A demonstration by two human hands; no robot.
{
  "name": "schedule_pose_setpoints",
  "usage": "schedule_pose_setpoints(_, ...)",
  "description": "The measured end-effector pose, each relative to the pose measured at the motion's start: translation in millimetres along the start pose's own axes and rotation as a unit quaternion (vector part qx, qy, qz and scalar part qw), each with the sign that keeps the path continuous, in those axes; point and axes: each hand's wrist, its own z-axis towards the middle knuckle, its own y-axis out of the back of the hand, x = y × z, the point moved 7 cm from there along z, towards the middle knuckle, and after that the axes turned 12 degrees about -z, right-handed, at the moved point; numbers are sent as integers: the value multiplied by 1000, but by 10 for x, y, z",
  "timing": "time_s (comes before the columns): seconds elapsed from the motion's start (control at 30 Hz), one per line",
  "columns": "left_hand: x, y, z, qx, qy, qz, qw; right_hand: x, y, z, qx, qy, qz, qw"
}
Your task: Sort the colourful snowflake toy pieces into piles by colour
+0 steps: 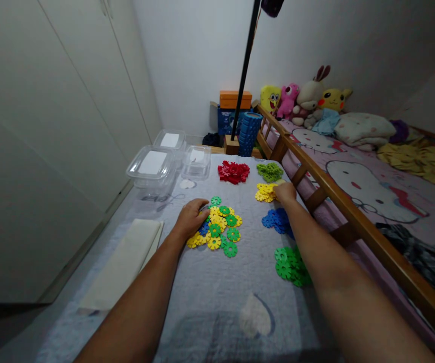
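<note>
On a grey quilted mat (pixel 217 292) lies a mixed heap of yellow, green and blue snowflake discs (pixel 219 229). My left hand (pixel 191 217) rests curled on the heap's left edge, fingers closed over a disc I cannot make out. My right hand (pixel 285 193) reaches to a small yellow pile (pixel 264 192), fingers bent down on it. Sorted piles lie around: red (pixel 234 172), light green (pixel 269 172), blue (pixel 275 219) and green (pixel 289 265).
Clear plastic containers (pixel 152 169) stand at the mat's far left, with two more behind. A folded white cloth (pixel 126 262) lies at the left. A wooden bed rail (pixel 346 217) runs along the right; plush toys (pixel 304 98) sit on the bed. A black pole (pixel 244 70) rises behind.
</note>
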Motion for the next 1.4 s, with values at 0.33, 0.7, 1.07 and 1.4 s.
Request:
schedule_pose_setpoints(0.33,-12,-6,15,9,-7,11,1000,109,359,-687,-33,61,127,989)
schedule_pose_setpoints(0.7,18,7,11,3,17,-18,1000,756,-164,-2013,49,306,130,942)
schedule_pose_setpoints(1.07,44,-6,6,-5,21,-42,999,738,-388,-2035,12,310,27,950)
schedule_pose_setpoints(1.4,18,31,-25,-31,50,-103,993,645,-341,-1890,5,286,146,947)
